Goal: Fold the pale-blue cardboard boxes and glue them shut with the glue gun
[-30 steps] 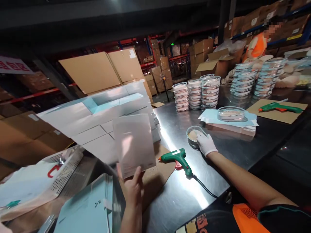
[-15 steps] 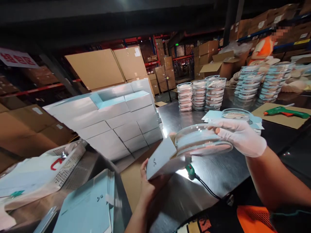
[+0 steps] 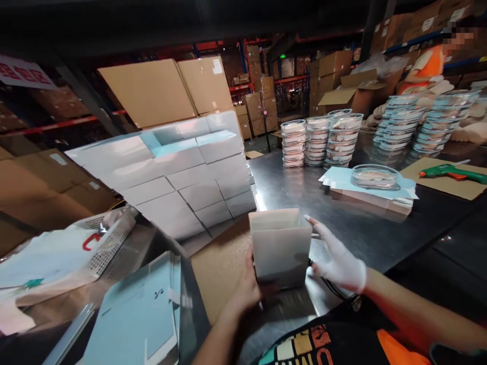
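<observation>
Standing upright in front of me is a white cardboard box (image 3: 281, 253), its open end facing up. My left hand (image 3: 249, 289) grips it by the left side and lower edge, the fingers partly hidden. At its right side is my right hand (image 3: 337, 258), in a white glove, with fingers and thumb spread apart. Whether those fingertips touch the box I cannot tell. What lies inside the box is hidden by its front wall. Right of the hands, a clear oval plastic container (image 3: 375, 177) rests on a stack of flat light-blue card pieces (image 3: 369, 198).
Stacked white boxes (image 3: 190, 187) stand at left, beside a cardboard sheet (image 3: 220, 268). Flat light-blue cartons (image 3: 133, 309) and a white basket (image 3: 110, 258) are nearer left. Filled clear containers (image 3: 293, 144) stand in piles behind. A green glue gun (image 3: 452, 172) lies right; a person in orange (image 3: 429, 66) is beyond.
The box has swung from tilted to upright, its opening now up. The clear container that my right hand held at the opening is out of sight. My right hand has moved down beside the box.
</observation>
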### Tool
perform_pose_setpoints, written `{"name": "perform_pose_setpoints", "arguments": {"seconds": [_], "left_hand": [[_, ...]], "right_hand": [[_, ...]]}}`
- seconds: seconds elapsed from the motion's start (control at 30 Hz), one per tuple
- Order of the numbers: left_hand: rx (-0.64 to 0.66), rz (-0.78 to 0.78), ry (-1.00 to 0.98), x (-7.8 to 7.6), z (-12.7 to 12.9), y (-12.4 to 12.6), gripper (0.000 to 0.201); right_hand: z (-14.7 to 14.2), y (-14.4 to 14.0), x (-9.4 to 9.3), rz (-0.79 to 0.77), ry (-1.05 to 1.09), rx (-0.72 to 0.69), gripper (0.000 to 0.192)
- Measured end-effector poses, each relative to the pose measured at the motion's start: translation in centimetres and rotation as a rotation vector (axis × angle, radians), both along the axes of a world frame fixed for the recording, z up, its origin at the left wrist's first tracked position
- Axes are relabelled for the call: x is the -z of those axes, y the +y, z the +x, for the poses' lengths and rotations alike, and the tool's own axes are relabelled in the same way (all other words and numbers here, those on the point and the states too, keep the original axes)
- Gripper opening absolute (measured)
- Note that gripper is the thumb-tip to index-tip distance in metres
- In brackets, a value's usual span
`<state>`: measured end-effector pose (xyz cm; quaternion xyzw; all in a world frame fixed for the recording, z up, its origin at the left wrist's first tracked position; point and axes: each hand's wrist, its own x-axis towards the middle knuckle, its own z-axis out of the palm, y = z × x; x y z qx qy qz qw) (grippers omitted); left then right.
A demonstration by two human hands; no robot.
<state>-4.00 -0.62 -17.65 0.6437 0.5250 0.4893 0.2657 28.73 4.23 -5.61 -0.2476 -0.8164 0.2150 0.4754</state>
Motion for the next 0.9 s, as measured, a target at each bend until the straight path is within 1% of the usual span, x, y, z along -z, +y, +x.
{"name": "perform_pose_setpoints", "arguments": {"seconds": [0.03,0.07,0.1,0.17,0.23,0.27,0.33,0.4,0.5,0.57,0.67,0.7,0.73,0.8,0.87,0.9], "left_hand": [[-0.028,0.009,-0.045,0.0,0.1,-0.4,0.12],[-0.066,0.046,-0.09,-0.1,0.2,-0.9,0.113],[-0.101,0.102,-0.122,-0.2,0.3,-1.5,0.104],[-0.13,0.203,-0.11,-0.5,0.1,-2.5,0.08],[-0.167,0.26,-0.036,-0.9,-0.3,-3.3,0.059],[-0.205,0.278,0.001,-1.1,-0.5,-3.6,0.054],[-0.3,0.305,0.016,-1.4,-0.6,-3.9,0.057],[-0.364,0.361,-0.063,-1.5,-0.4,-4.0,0.069],[-0.341,0.463,-0.125,-1.6,0.1,-4.1,0.078],[-0.321,0.475,-0.068,-1.6,0.2,-4.1,0.074],[-0.3,0.378,0.009,-2.0,-0.2,-4.0,0.06],[-0.287,0.34,0.01,-2.3,-0.5,-3.9,0.059],[-0.283,0.306,-0.002,-2.7,-0.7,-3.8,0.061],[-0.322,0.263,-0.078,-3.9,-1.3,-3.7,0.066],[-0.406,0.248,-0.207,-5.5,-2.0,-3.7,0.07],[-0.463,0.262,-0.274,-6.3,-2.4,-3.8,0.072]], "right_hand": [[-1.0,-0.3,1.2,0.043,-0.024,-0.004,0.089],[-2.1,-0.8,2.0,0.084,-0.019,-0.023,0.084],[-3.3,-1.2,2.5,0.108,0.01,-0.052,0.08],[-5.4,-2.1,2.3,0.083,0.09,-0.116,0.067],[-7.1,-2.6,1.5,-0.051,0.158,-0.111,0.053],[-7.9,-2.6,1.0,-0.142,0.181,-0.079,0.047],[-9.0,-2.5,0.4,-0.302,0.24,0.021,0.038],[-9.8,-2.2,0.2,-0.397,0.291,0.088,0.038],[-10.5,-2.2,0.4,-0.458,0.327,0.132,0.047],[-10.8,-2.5,0.6,-0.48,0.326,0.14,0.058],[-10.8,-2.5,0.4,-0.482,0.319,0.104,0.07],[-10.5,-2.2,0.2,-0.478,0.289,0.103,0.071],[-10.2,-1.7,-0.1,-0.475,0.206,0.13,0.07],[-9.3,-0.1,-0.5,-0.489,-0.084,0.241,0.062],[-8.3,1.9,-0.6,-0.516,-0.402,0.349,0.049],[-7.9,2.9,-0.5,-0.533,-0.518,0.378,0.042]]}}
